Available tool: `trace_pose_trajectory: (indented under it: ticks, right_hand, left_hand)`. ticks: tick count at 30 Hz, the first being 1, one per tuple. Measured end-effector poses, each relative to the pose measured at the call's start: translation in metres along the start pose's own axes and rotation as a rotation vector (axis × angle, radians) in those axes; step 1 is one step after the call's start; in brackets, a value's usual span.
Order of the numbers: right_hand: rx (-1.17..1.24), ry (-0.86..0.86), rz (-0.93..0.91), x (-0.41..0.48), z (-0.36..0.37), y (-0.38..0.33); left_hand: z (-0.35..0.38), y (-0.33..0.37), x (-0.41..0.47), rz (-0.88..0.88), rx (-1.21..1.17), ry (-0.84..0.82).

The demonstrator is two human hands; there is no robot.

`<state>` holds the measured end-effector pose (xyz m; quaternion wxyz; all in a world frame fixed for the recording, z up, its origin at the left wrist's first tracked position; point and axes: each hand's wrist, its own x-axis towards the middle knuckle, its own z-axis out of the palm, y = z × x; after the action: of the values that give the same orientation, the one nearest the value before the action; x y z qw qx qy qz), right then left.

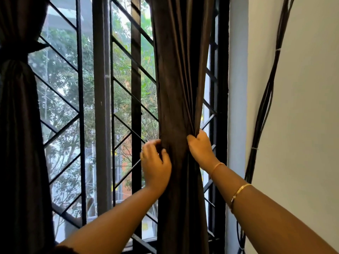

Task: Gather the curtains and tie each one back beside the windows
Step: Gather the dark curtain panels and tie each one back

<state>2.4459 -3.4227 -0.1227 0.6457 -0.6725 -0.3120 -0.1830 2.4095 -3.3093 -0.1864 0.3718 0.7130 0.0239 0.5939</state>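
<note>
**Both hands gathering the right-hand curtain**

Daylight is coming through a tall window (pixel 95 107) fitted with a dark metal grille (pixel 126 57), green trees showing beyond it. Against the right side of that window, a dark brown curtain (pixel 181 79) is hanging in a narrowed column. The left hand (pixel 156 165) is curling its fingers around the curtain's left edge, while the right hand (pixel 200 147) is closing in a fist on the folds at its right edge (bangles (pixel 238 195) are showing on that forearm). At the far left, another dark curtain (pixel 16 125) is hanging already cinched by a tie (pixel 20 52). Black cables (pixel 266 99) are running down the white wall (pixel 302 125) beside the frame.
</note>
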Motion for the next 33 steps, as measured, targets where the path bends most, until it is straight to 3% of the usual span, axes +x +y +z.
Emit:
trace_pose_trajectory:
  ticks: [2,4,6,12,16,20,22,27,33]
  right_hand:
    - [0.005,-0.012,0.016,0.000,-0.001,0.000]
    - [-0.013,-0.009,0.029,0.002,-0.003,0.002]
    - [-0.039,-0.009,0.046,0.003,-0.005,0.004]
    - [-0.044,-0.029,0.046,0.002,-0.009,0.001]
    - [0.004,-0.036,0.070,0.004,-0.010,0.003]
    - [0.036,-0.048,0.057,0.006,-0.011,0.004]
    - [0.032,-0.037,0.052,0.007,-0.012,0.006]
    - [0.009,-0.028,0.020,0.010,-0.013,0.009]
    - [-0.043,-0.007,0.000,0.012,-0.008,0.013]
  left_hand:
    - [-0.003,-0.003,0.013,-0.162,0.183,-0.003]
    - [-0.006,-0.008,0.025,-0.302,0.276,-0.144]
    - [-0.011,-0.013,0.033,-0.332,0.307,-0.290]
    - [-0.017,-0.020,0.036,-0.122,0.109,-0.400]
    - [-0.017,-0.019,0.037,-0.273,-0.095,-0.467]
    - [-0.020,-0.016,0.036,-0.274,-0.226,-0.594]
    - [-0.022,-0.017,0.037,-0.234,-0.208,-0.576]
    - [-0.032,-0.028,0.046,-0.021,0.091,-0.398]
    - [-0.041,-0.034,0.050,-0.055,0.004,-0.392]
